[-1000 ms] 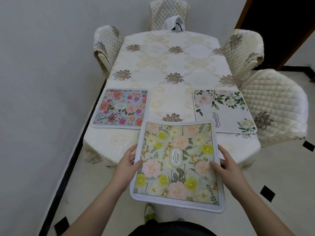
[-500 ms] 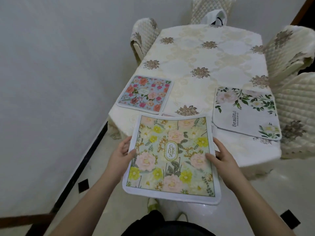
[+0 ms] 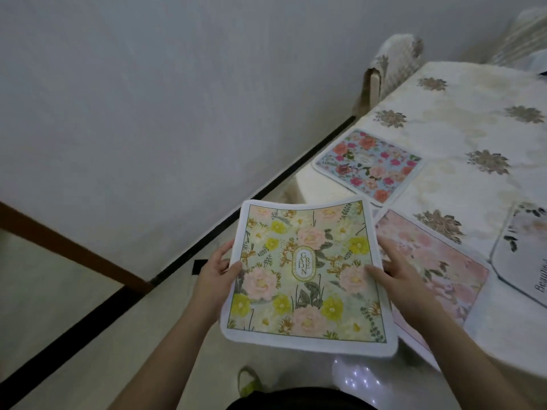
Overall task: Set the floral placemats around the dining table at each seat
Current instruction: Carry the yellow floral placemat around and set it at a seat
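The white mat with green leaves is cut off by the right edge of the view, so only its left part and a few letters of print show. A pink flowered mat lies on the near corner of the tabletop; its left side is hidden behind the mat held in front of it and behind the right forearm, and its near end hangs past the tabletop's edge. The far chair by the wall is blurred, and only its padded back shows. Near the bottom edge a green shoe is partly hidden by dark clothing.

The left hand grips the left edge of the yellow and pink mat, thumb laid on the printed face and the fingers curled behind it, mostly out of sight. The right hand holds the right edge the same way: thumb on top, the other fingers spread along the edge and underneath. How tightly either hand presses cannot be told.

This mat, printed with the word GARDEN at its centre, is held in the air over the floor, just off the near left corner of the tabletop, and its far edge bows upward. The blue mat with red and pink flowers lies flat on the tabletop's left side, close to the wall.
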Demonstrator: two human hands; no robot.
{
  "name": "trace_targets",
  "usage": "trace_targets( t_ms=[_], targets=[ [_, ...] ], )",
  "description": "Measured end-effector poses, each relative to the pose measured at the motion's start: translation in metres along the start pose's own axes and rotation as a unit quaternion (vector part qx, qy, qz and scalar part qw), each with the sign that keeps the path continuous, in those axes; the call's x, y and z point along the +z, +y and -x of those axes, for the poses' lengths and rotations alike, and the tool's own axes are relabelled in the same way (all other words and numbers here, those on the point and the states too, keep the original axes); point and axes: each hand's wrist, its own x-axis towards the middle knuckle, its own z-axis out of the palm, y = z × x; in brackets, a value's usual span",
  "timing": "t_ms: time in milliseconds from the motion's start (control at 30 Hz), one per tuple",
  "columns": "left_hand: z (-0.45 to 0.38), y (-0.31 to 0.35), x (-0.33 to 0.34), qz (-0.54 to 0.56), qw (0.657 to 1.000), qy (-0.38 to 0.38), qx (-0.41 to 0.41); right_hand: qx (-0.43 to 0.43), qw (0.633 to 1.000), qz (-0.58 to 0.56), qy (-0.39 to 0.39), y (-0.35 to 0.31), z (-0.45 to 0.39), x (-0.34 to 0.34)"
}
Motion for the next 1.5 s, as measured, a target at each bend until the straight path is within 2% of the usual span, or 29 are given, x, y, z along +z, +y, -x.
trace_targets(
  t_ms=[400,633,967,1100,1300,1500],
  targets=[
    [-0.01,-0.021,-0.204,0.041,0.99,0.136,-0.004,-0.055,0.989,0.067,-0.119,-0.062,-0.026,0.203],
    [-0.012,-0.024,-0.262,0.045,0.983,0.18,0.006,-0.082,0.98,0.07,-0.17,-0.084,-0.039,0.269],
    [-0.034,-0.022,-0.262,-0.019,0.986,0.157,0.05,-0.036,0.986,0.066,-0.151,-0.081,-0.075,0.273],
    [-0.066,-0.014,-0.245,-0.019,0.989,0.142,0.041,-0.027,0.987,0.042,-0.155,-0.079,-0.099,0.257],
    [-0.123,0.021,-0.201,-0.013,0.992,0.122,0.039,-0.037,0.99,0.014,-0.133,-0.1,-0.152,0.226],
    [-0.176,0.062,-0.176,-0.021,0.994,0.104,0.037,-0.009,0.993,-0.028,-0.11,-0.111,-0.205,0.202]
  ],
)
